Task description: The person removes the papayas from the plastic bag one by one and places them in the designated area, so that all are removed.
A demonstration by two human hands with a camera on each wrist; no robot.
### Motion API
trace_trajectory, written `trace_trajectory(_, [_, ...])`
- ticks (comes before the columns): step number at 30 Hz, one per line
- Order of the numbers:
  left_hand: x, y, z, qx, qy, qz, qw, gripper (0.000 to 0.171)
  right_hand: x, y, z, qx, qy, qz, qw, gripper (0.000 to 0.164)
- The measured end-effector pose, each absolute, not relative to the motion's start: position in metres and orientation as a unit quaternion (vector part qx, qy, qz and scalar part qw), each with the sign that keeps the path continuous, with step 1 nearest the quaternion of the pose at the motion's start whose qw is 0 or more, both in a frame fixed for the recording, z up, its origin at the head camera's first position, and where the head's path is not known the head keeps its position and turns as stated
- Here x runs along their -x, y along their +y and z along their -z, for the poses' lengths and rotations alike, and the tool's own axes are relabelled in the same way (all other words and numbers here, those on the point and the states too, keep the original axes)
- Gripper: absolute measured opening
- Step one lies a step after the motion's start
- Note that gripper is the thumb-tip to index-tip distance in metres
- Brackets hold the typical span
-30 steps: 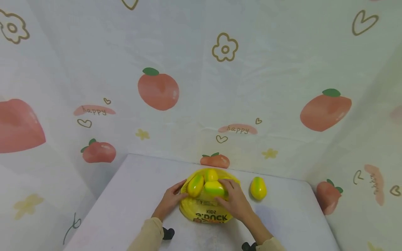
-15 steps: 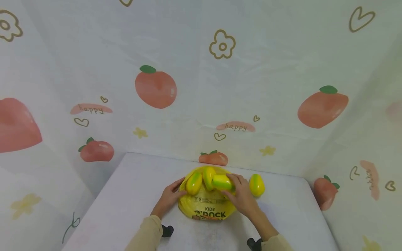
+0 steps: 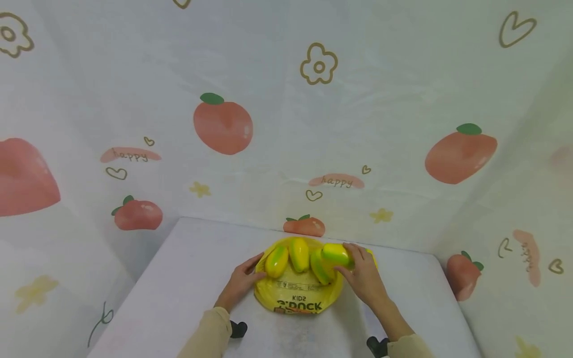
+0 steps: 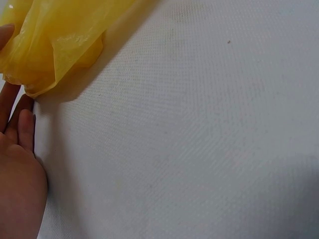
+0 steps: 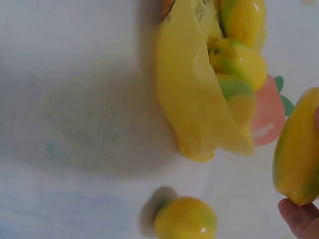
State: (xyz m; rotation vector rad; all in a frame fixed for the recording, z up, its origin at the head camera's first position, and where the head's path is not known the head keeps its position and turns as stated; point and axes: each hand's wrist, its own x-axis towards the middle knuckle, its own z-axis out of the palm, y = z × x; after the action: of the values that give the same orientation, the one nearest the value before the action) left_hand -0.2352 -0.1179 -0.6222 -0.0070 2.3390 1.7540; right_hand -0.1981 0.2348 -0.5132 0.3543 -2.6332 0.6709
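Note:
A yellow plastic bag with dark printing lies on the table, its mouth spread wide. Several yellow-and-green toy mangoes show in the mouth, among them one at the left and one in the middle. My left hand holds the bag's left edge, thumb on one side and fingers on the other in the left wrist view. With thumb and fingers, my right hand grips another toy mango, raised over the bag's right edge. Beyond that hand is a loose toy mango, mostly hidden in the head view.
The white table ends at a fabric backdrop printed with fruit and flowers. More backdrop rises on the left and right sides. Dark wrist gear shows by my left sleeve.
My right hand has carried its toy mango rightward, from among the others to the bag's right edge. Another toy mango is uncovered at the right of the mouth. The left hand stays put.

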Motion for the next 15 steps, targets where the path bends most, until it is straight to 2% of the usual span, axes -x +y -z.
trace_trajectory(15, [0.235,-0.118,0.621,-0.006,0.801,-0.589,0.108,0.066,0.212,0.273,0.516,-0.098,-0.937,-0.25,0.222,0.064])
